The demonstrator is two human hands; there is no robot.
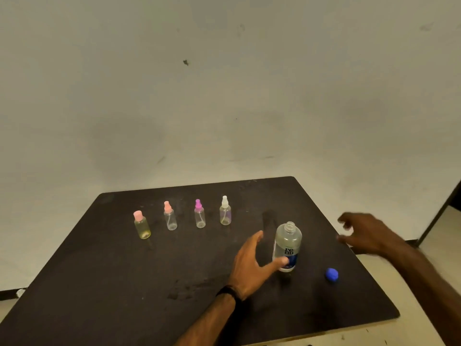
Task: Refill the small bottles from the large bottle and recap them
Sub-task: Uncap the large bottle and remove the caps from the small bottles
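Clear plastic large bottle (287, 247): stands upright and uncapped on the table, its label dark blue and white, right of centre.
Left grip: the left hand (252, 262) is spread wide around the bottle's lower half, thumb tip at the label; whether it presses or only brushes the plastic I cannot tell. It has hold of nothing firmly.
Right grip: the right hand (366, 232) hovers blurred, well to the bottle's right, fingers loosely spread, holding nothing.
Blue round cap (332, 274): lies on the table near the bottle's right.
Small clear bottles: four in a row, far left; flat pink cap (142, 225), peach sprayer (170, 217), magenta sprayer (199, 215), white sprayer (225, 211). All capped.
Doing it well: probably close round the bottle's middle before lifting, and uncap a small bottle first.
Table (99, 270): dark, matte, scuffed.
Room: pale, marked wall (224, 96) behind.
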